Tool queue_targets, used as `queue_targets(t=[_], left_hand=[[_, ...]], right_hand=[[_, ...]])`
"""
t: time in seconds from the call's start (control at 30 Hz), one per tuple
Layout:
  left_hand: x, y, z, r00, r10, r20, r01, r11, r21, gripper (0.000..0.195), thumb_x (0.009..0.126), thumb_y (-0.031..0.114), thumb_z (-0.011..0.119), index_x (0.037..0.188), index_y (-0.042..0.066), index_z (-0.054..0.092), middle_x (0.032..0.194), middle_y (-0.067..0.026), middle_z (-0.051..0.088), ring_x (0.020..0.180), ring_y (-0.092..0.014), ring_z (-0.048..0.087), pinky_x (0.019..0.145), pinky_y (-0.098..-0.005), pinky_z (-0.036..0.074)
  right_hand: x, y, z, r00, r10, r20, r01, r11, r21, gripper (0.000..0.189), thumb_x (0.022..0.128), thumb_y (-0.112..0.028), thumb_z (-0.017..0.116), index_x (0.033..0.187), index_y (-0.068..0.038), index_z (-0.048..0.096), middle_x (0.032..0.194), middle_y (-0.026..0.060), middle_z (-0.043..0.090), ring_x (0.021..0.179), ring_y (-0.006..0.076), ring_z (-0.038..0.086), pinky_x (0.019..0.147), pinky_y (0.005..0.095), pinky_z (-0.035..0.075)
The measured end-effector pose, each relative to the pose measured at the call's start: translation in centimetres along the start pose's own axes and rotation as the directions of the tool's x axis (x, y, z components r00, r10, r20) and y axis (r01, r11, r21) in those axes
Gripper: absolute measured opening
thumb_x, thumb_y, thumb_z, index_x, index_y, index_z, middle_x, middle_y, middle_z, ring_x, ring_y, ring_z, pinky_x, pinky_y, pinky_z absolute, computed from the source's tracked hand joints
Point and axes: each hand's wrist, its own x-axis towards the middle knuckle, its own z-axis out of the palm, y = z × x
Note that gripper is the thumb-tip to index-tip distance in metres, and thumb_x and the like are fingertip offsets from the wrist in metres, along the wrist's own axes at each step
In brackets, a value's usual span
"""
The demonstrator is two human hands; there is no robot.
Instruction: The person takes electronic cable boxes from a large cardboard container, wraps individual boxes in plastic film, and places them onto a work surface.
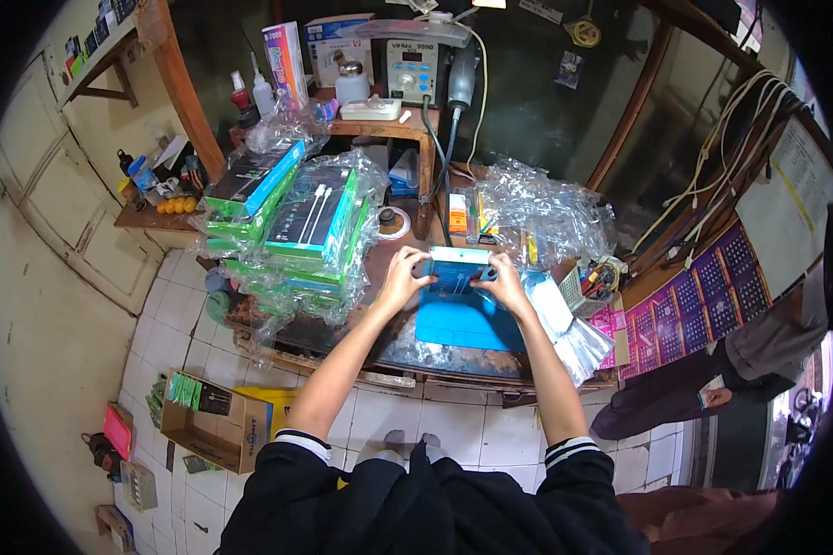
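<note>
Held upright between both hands is a dark cable box with a pale green top edge and a picture of white cables on its face. My left hand grips its left side, while my right hand grips the right. Under and in front of the box lies a blue silicone work mat on the worn wooden table. To the left, similar black and green cable boxes are stacked in clear plastic wrap. Crumpled clear plastic lies behind my right hand, with white plastic sleeves beside the mat.
A hot-air station stands on a small wooden shelf behind the table. A tool basket sits at right. On the floor at left is an open carton holding green packs. Another person's hand shows at far right.
</note>
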Motion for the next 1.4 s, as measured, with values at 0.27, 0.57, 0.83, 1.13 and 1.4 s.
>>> queue_targets(t=[0.27, 0.57, 0.83, 1.13, 1.4], left_hand=[[-1.9, 3.0, -1.1, 0.999, 0.02, -0.035, -0.02, 1.0, 0.01, 0.039, 0.066, 0.013, 0.071, 0.097, -0.003, 0.054, 0.089, -0.0173, 0.055, 0.089, -0.034, 0.053, 0.077, -0.0395, 0.043], [-10.2, 10.3, -10.6, 0.979, -0.016, -0.205, 0.013, 1.0, -0.015, 0.043, 0.073, 0.014, 0.068, 0.108, 0.002, 0.047, 0.097, -0.0146, 0.053, 0.085, -0.031, 0.057, 0.069, -0.037, 0.046], [-22.0, 9.0, -21.8, 0.848, -0.268, -0.458, 0.266, 0.961, -0.07, 0.052, 0.072, 0.015, 0.07, 0.114, 0.0, 0.043, 0.101, -0.0137, 0.05, 0.088, -0.023, 0.057, 0.075, -0.0303, 0.049], [-39.3, 4.1, -31.2, 0.517, -0.398, -0.758, 0.524, 0.847, -0.087, 0.045, 0.072, 0.017, 0.07, 0.107, -0.001, 0.049, 0.101, -0.0132, 0.052, 0.089, -0.023, 0.059, 0.076, -0.031, 0.052], [-46.4, -4.3, -30.7, 0.257, -0.44, -0.86, 0.764, 0.638, -0.097, 0.042, 0.071, 0.014, 0.069, 0.107, 0.002, 0.052, 0.098, -0.0147, 0.056, 0.082, -0.027, 0.057, 0.075, -0.0354, 0.047]], right_hand=[[-2.3, -0.5, 0.8, 0.996, -0.06, -0.069, 0.064, 0.996, 0.067, 0.043, 0.066, -0.012, 0.072, 0.103, 0.0, 0.054, 0.1, 0.016, 0.054, 0.097, 0.031, 0.052, 0.082, 0.0359, 0.041], [-7.3, -11.1, -0.7, 0.961, -0.273, -0.031, 0.272, 0.928, 0.256, 0.032, 0.067, 0.0, 0.065, 0.097, 0.0, 0.053, 0.086, 0.0125, 0.054, 0.08, 0.0259, 0.056, 0.071, 0.0314, 0.044], [-7.7, -24.5, 8.5, 0.828, -0.534, 0.171, 0.434, 0.803, 0.408, 0.037, 0.071, -0.009, 0.069, 0.102, 0.001, 0.052, 0.087, 0.0126, 0.054, 0.074, 0.023, 0.055, 0.067, 0.0303, 0.044], [-13.3, -37.3, 27.3, 0.644, -0.679, 0.353, 0.311, 0.654, 0.689, 0.039, 0.075, -0.01, 0.066, 0.108, 0.002, 0.05, 0.099, 0.014, 0.052, 0.086, 0.0216, 0.055, 0.071, 0.0301, 0.045], [-16.6, -36.6, 43.6, 0.592, -0.669, 0.45, 0.323, 0.708, 0.628, 0.039, 0.078, -0.015, 0.063, 0.109, 0.004, 0.05, 0.1, 0.0163, 0.051, 0.085, 0.0288, 0.053, 0.077, 0.0339, 0.042]])
